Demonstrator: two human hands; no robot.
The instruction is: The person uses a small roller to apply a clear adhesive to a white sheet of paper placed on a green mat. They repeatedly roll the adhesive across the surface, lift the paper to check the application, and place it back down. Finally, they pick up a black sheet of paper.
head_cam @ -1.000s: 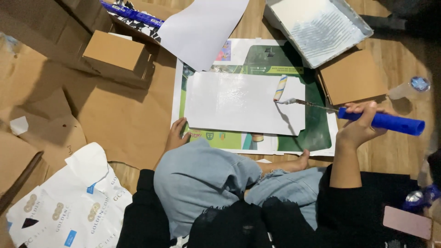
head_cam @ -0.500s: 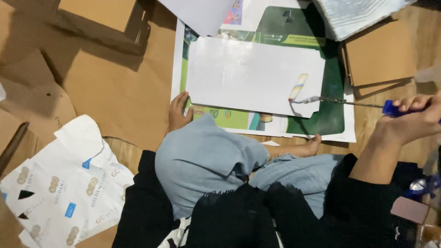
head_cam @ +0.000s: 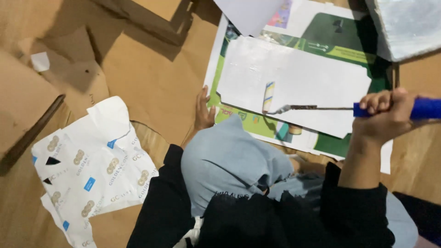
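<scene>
On the white sheet, the roller has shifted left since before.

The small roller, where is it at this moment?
In the head view, the roller lies on the white sheet, right of centre. Its wire runs right to the blue handle held in the right hand; the left hand rests at the sheet's left.

The roller is looking pale with yellow and blue smears, and its handle is showing bright blue. It is lying over a plain white sheet, which is covering a green and white printed board. The cardboard is looking brown, and the crumpled paper is showing white with gold circles and blue squares.
</scene>
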